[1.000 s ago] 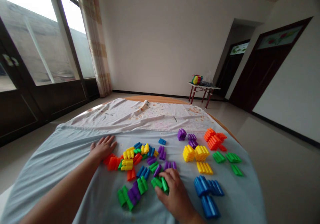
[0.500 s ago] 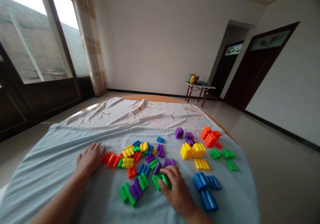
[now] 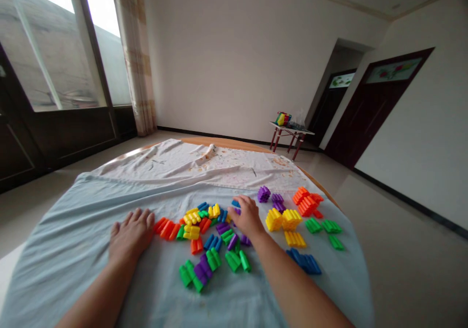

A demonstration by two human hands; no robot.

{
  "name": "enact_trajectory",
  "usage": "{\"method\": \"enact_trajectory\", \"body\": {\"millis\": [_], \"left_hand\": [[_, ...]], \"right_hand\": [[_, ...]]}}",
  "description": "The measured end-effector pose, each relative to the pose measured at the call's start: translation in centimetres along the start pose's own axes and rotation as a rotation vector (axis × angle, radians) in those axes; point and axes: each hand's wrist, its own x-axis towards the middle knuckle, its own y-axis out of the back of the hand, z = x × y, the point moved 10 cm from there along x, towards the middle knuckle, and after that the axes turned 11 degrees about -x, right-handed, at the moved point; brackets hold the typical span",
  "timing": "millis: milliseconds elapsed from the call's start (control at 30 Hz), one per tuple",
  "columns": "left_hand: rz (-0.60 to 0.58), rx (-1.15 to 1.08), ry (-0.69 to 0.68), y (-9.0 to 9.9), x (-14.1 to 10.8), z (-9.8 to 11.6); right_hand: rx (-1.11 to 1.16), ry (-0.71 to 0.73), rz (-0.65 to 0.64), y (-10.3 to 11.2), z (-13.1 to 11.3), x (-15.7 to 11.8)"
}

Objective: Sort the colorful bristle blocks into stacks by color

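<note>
My left hand [image 3: 132, 233] lies flat on the pale blue cloth, fingers stretched out, its fingertips beside a row of orange ribbed plastic blocks [image 3: 167, 228]. My right hand [image 3: 247, 217] reaches over the far side of the mixed pile, thumb and forefinger apart. A small blue block [image 3: 236, 203] is at its fingertips, and a purple block [image 3: 237, 211] shows between thumb and finger, partly hidden. Around them lie yellow blocks [image 3: 192, 232], green blocks [image 3: 233, 260] and joined green and purple blocks [image 3: 203, 268].
Colour-sorted groups stand on the right: purple [image 3: 263, 194], orange [image 3: 306, 201], yellow [image 3: 291, 220], green [image 3: 331, 226] and blue [image 3: 309, 262], the last partly behind my right forearm. The round table's far part has a white stained cloth [image 3: 183, 162]. A small side table [image 3: 291, 128] stands beyond.
My right hand has moved away from the green blocks at the near side of the pile to the blue and purple blocks farther back. My left hand stays flat.
</note>
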Motion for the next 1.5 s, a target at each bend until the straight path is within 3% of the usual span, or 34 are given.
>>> {"method": "enact_trajectory", "body": {"millis": [100, 167, 300, 433, 500, 567, 633, 733, 833, 900, 967, 1267, 1400, 1500], "left_hand": [[-0.003, 0.011, 0.015, 0.2, -0.3, 0.0], [-0.004, 0.020, 0.018, 0.2, -0.4, 0.0], [-0.005, 0.035, 0.009, 0.1, -0.3, -0.1], [-0.005, 0.039, 0.012, 0.1, -0.3, 0.0], [-0.002, 0.039, 0.012, 0.2, -0.5, 0.2], [0.004, 0.038, 0.008, 0.3, -0.7, 0.4], [0.015, 0.039, 0.005, 0.4, -0.8, 0.6], [0.022, 0.040, 0.004, 0.4, -0.9, 0.5], [0.025, 0.039, 0.002, 0.2, -0.8, 0.4], [0.039, 0.040, 0.000, 0.2, -0.7, 0.3], [0.054, 0.039, 0.002, 0.2, -0.7, 0.3], [0.087, 0.053, -0.011, 0.0, -0.1, 0.2], [0.064, 0.061, -0.008, -0.3, 0.0, 0.0], [0.037, 0.063, -0.013, -0.3, 0.4, -0.2]], "right_hand": [[-0.109, -0.202, -0.168, -3.3, 2.4, 3.1], [-0.137, -0.243, -0.272, -5.2, 2.8, 3.8], [-0.108, -0.059, -0.387, -6.7, 0.3, 3.4], [-0.067, 0.203, -0.602, -6.0, -3.6, 1.1], [-0.135, 0.216, -0.576, -4.4, -4.9, 1.0], [-0.187, 0.196, -0.398, -2.3, -6.8, 1.6], [-0.142, 0.256, -0.232, -1.3, -10.4, 1.7], [-0.044, 0.477, -0.244, -3.8, -16.7, 0.1], [-0.115, 0.545, -0.404, -7.9, -19.3, -1.5], [-0.180, 0.542, -0.502, -9.5, -19.1, -2.2], [-0.222, 0.547, -0.535, -9.6, -18.3, -2.6], [-0.336, 0.700, -0.590, -4.1, -13.6, -5.5], [-0.343, 0.651, -0.664, -2.2, -11.1, -6.8], [-0.242, 0.594, -0.574, -0.5, -10.8, -7.2]]}}
